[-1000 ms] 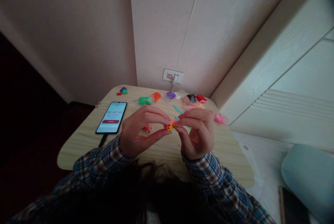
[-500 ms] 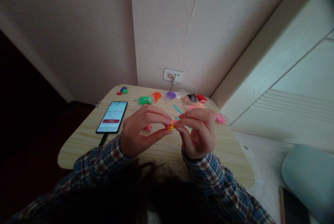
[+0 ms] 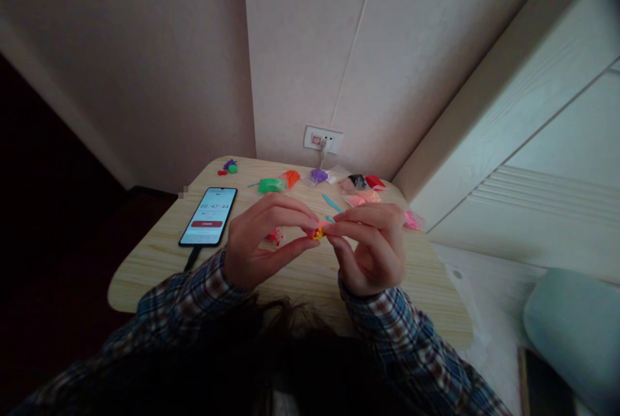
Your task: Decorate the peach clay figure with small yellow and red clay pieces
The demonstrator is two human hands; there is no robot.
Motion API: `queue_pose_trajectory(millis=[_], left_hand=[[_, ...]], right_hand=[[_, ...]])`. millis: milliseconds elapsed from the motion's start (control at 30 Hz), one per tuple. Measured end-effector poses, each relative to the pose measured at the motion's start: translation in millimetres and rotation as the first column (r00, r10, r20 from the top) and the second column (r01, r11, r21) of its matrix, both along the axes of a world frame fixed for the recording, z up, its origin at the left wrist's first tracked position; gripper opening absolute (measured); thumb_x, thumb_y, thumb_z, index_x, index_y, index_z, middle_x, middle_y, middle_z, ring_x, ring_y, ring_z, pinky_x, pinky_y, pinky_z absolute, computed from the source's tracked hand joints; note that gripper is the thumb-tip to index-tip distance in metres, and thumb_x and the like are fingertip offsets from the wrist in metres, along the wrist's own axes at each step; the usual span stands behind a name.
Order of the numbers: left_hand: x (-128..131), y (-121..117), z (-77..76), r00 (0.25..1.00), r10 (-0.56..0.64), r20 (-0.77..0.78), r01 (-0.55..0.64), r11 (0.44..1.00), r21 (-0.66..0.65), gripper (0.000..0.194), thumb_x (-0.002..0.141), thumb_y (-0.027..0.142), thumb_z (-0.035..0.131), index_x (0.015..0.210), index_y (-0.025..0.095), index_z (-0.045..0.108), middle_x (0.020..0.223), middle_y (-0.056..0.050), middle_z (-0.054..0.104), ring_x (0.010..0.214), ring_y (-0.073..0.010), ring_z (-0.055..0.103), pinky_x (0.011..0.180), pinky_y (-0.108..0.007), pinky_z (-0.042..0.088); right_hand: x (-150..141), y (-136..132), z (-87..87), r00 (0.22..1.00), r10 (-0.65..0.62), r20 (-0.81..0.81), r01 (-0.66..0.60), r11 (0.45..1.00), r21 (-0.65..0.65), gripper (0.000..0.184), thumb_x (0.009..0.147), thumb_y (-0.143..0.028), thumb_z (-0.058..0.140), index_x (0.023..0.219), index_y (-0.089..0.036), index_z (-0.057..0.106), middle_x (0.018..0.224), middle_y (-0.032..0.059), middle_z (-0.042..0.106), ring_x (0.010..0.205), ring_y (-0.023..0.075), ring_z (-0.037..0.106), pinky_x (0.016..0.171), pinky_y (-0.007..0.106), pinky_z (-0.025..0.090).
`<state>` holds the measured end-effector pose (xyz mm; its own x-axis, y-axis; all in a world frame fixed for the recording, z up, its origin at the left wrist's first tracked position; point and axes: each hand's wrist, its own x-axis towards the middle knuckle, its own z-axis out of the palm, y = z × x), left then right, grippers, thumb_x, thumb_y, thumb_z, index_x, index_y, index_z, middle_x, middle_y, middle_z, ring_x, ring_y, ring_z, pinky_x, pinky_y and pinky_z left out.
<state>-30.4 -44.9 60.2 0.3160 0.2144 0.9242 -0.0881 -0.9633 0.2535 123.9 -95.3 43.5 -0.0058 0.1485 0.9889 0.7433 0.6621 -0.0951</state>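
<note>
Between both hands, above the table, is a small modelling clay piece (image 3: 318,233), pink-orange with yellow bits. My left hand (image 3: 264,239) pinches it between thumb and fingers from the left. From the right, the bent fingertips of my right hand (image 3: 371,245) press against its edge, thumb drawn close below. The fingers partly cover the piece, so its full shape is hidden. Just behind my left fingers lies a red and pink clay bit (image 3: 276,236). Light-blue modelling tools (image 3: 332,203) lie on the table beyond the hands, partly covered by them.
On the wooden table (image 3: 155,274) rest a phone (image 3: 208,217) showing a timer, a green clay packet (image 3: 271,185), an orange packet (image 3: 291,178), a purple packet (image 3: 318,176), a black packet (image 3: 357,182) and a pink packet (image 3: 413,220). Purple, green and red clay pieces (image 3: 231,168) sit at the far left.
My right hand has shifted slightly to the right, its thumb a little farther from the clay piece. My left hand stays in place with its hold.
</note>
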Motion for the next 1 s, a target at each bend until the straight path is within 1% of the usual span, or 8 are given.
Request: queue_pose_trajectory(millis=[133,333,467,600,767,867,1000], left_hand=[[-0.5,0.0,-0.6,1.000,-0.011,0.005,0.012,1.000,-0.020,0.021,0.073,0.016,0.073,0.091,0.018,0.063,0.083,-0.004,0.070,0.079,-0.0159,0.064,0.076,-0.032,0.053],[-1.2,1.0,-2.8,0.997,-0.073,0.001,0.073,0.995,-0.071,0.022,0.073,0.013,0.073,0.093,0.017,0.063,0.084,-0.005,0.070,0.080,-0.0171,0.064,0.075,-0.034,0.053],[-1.4,1.1,-3.7,0.996,-0.085,-0.003,0.085,0.993,-0.083,0.022,0.073,0.013,0.073,0.093,0.017,0.063,0.084,-0.006,0.069,0.081,-0.0177,0.064,0.075,-0.035,0.053],[-1.4,0.8,-3.0,0.997,-0.072,-0.006,0.071,0.994,-0.078,0.021,0.074,0.015,0.072,0.093,0.018,0.063,0.084,-0.005,0.070,0.080,-0.0172,0.064,0.075,-0.034,0.053],[-1.3,0.7,-1.9,0.998,-0.064,-0.017,0.063,0.996,-0.067,0.021,0.074,0.014,0.072,0.092,0.017,0.063,0.083,-0.005,0.070,0.080,-0.0171,0.064,0.074,-0.034,0.053],[-1.0,0.5,-1.9,0.997,-0.082,-0.008,0.081,0.993,-0.080,0.021,0.074,0.013,0.072,0.092,0.016,0.063,0.083,-0.005,0.069,0.080,-0.0168,0.064,0.074,-0.033,0.053],[-0.4,-0.1,-2.0,0.995,-0.095,0.009,0.095,0.989,-0.109,0.020,0.075,0.014,0.072,0.093,0.016,0.063,0.083,-0.005,0.069,0.081,-0.0165,0.063,0.074,-0.032,0.053]], right_hand=[[-0.4,0.6,1.6,1.000,0.015,-0.014,-0.014,1.000,0.026,0.009,0.085,-0.022,0.056,0.088,-0.024,0.064,0.078,0.0007,0.061,0.074,0.0171,0.057,0.069,0.036,0.043],[0.2,1.0,3.1,1.000,0.009,-0.002,-0.009,0.997,0.082,0.009,0.086,-0.022,0.056,0.086,-0.023,0.065,0.075,0.0009,0.061,0.072,0.0165,0.057,0.066,0.034,0.045],[0.8,0.2,1.8,1.000,0.006,0.010,-0.006,0.998,0.069,0.009,0.086,-0.022,0.055,0.088,-0.023,0.065,0.076,0.0013,0.061,0.072,0.0166,0.057,0.067,0.034,0.045],[1.2,-1.0,0.8,1.000,-0.001,0.023,0.000,0.999,0.054,0.010,0.086,-0.021,0.055,0.089,-0.023,0.065,0.077,0.0012,0.061,0.072,0.0166,0.057,0.067,0.035,0.045],[1.0,-1.4,1.4,0.999,-0.011,0.031,0.010,0.999,0.049,0.009,0.086,-0.021,0.056,0.087,-0.021,0.065,0.077,0.0016,0.061,0.071,0.0160,0.057,0.067,0.035,0.044],[1.4,-0.5,1.8,0.999,-0.024,0.032,0.022,0.998,0.061,0.009,0.087,-0.022,0.055,0.087,-0.022,0.065,0.076,0.0011,0.061,0.071,0.0159,0.057,0.066,0.034,0.044],[2.4,0.6,2.2,1.000,0.004,0.029,-0.007,0.996,0.091,0.011,0.086,-0.020,0.055,0.090,-0.022,0.066,0.076,0.0014,0.061,0.073,0.0162,0.057,0.067,0.033,0.044]])
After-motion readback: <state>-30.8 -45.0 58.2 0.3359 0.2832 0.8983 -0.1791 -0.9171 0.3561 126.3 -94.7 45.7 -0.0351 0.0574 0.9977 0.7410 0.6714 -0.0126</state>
